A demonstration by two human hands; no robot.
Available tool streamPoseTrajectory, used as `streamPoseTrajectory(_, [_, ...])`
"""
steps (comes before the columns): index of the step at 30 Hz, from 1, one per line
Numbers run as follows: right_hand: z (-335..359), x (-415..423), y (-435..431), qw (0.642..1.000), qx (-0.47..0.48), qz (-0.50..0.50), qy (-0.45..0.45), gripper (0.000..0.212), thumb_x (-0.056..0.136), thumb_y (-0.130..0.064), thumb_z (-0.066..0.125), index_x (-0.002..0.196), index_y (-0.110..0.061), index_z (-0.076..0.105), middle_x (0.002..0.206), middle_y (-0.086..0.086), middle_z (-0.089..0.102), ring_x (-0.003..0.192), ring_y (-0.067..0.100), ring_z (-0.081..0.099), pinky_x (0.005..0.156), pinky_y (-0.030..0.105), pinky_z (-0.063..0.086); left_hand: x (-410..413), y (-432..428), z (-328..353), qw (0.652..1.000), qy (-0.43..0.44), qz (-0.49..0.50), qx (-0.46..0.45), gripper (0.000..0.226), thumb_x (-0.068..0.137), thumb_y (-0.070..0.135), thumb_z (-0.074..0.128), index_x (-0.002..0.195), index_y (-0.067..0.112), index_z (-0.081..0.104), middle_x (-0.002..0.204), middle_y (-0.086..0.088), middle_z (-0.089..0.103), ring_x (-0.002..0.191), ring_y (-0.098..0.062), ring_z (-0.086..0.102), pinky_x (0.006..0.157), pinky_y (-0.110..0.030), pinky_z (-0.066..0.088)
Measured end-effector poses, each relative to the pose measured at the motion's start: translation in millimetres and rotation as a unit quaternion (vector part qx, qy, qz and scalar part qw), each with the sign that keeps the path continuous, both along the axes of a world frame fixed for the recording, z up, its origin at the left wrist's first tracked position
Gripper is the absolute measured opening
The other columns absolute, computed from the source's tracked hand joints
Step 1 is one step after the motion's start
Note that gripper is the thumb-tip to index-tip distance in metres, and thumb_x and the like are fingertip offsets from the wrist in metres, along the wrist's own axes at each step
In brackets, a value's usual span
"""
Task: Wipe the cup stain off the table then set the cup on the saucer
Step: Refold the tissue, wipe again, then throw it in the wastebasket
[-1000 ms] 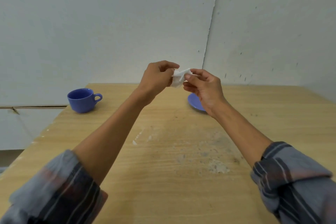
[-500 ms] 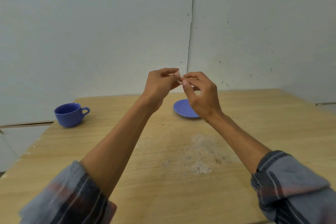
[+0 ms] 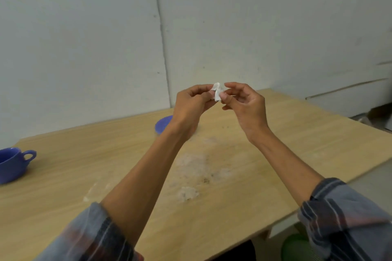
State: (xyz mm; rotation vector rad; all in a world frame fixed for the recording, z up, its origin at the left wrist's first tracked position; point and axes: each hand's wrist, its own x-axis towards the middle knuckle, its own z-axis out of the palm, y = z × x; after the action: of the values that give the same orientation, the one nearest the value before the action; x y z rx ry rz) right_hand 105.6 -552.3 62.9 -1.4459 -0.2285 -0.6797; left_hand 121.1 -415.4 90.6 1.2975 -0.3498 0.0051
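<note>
A small crumpled white tissue (image 3: 217, 91) is pinched between the fingertips of my left hand (image 3: 192, 104) and my right hand (image 3: 244, 104), both raised above the middle of the wooden table (image 3: 297, 133). A blue cup (image 3: 12, 164) stands at the far left edge of the view, its handle pointing right. The blue saucer (image 3: 162, 124) lies behind my left wrist, partly hidden by it. Pale whitish stains (image 3: 191, 167) mark the table below my forearms.
A grey-white wall (image 3: 84, 38) rises right behind the table. The table's right edge runs diagonally at the lower right, with a green object (image 3: 293, 247) on the floor below it.
The view has swung right and tilted, so the cup now sits at the left edge. My hands stay together on the tissue, which shows more between the fingertips than half a second ago.
</note>
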Motion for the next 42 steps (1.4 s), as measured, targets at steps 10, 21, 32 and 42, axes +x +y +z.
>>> streamPoseTrajectory(10, [-60.0, -79.7, -119.8, 0.974, 0.084, -0.209, 0.019, 0.014, 0.084, -0.01, 0.07, 0.097, -0.004, 0.072, 0.093, 0.011, 0.074, 0.082, 0.019, 0.072, 0.076, 0.028, 0.058, -49.7, -152.2, -47.3, 0.991, 0.003, -0.101, 0.084, 0.008, 0.085, 0.015, 0.071, 0.089, 0.008, 0.074, 0.088, -0.006, 0.073, 0.086, -0.017, 0.069, 0.077, -0.023, 0.053])
streamPoseTrajectory(21, [-158.7, -201.9, -225.3, 0.925, 0.152, -0.334, 0.101, 0.009, 0.085, -0.008, 0.066, 0.088, 0.0, 0.07, 0.09, 0.012, 0.068, 0.077, 0.016, 0.061, 0.065, 0.026, 0.052, -135.6, -282.9, -141.4, 0.947, 0.155, -0.259, 0.11, 0.006, 0.085, -0.001, 0.067, 0.088, -0.002, 0.071, 0.084, -0.01, 0.072, 0.079, -0.016, 0.069, 0.081, -0.025, 0.059])
streamPoseTrajectory(32, [-296.4, -241.8, -230.3, 0.858, 0.294, -0.315, 0.279, 0.022, 0.084, -0.003, 0.068, 0.106, -0.003, 0.069, 0.094, 0.009, 0.074, 0.078, 0.012, 0.069, 0.071, 0.022, 0.057, -151.1, -286.7, -268.9, 0.852, 0.131, -0.328, 0.385, 0.022, 0.093, 0.027, 0.061, 0.108, 0.017, 0.073, 0.098, 0.008, 0.071, 0.091, -0.006, 0.064, 0.087, -0.026, 0.049])
streamPoseTrajectory(42, [-441.0, -212.7, -215.6, 0.708, 0.383, -0.345, 0.482, 0.015, 0.075, 0.004, 0.073, 0.084, -0.008, 0.071, 0.104, 0.015, 0.069, 0.086, 0.028, 0.07, 0.07, 0.03, 0.06, -101.9, -211.4, -363.1, 0.646, -0.001, -0.387, 0.658, 0.023, 0.096, 0.021, 0.051, 0.105, 0.012, 0.07, 0.109, -0.004, 0.07, 0.101, -0.018, 0.063, 0.088, -0.03, 0.049])
